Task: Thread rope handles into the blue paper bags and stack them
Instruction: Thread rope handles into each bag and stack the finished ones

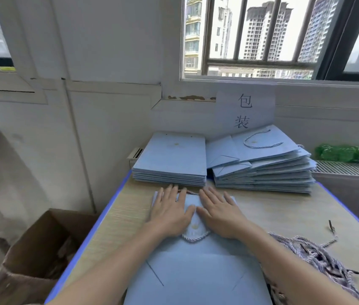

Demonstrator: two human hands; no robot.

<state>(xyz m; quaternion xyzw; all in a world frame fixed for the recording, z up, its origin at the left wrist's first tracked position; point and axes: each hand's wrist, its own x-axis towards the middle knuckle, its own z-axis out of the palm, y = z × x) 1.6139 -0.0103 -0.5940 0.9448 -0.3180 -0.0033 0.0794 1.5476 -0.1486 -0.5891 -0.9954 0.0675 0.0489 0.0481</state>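
A flat blue paper bag lies on the table in front of me, its top edge away from me. My left hand and my right hand press flat on its upper part, fingers straight, thumbs almost touching. A rope handle loop shows below my palms, and another rope piece peeks out at the bag's top edge between my fingertips. Behind stand a neat stack of blue bags without handles and, to its right, a looser stack of blue bags with a rope handle on top.
A heap of loose twisted ropes lies at the right of the wooden table. An open cardboard box sits on the floor to the left. A paper sign hangs on the wall below the window. A green packet rests on the radiator.
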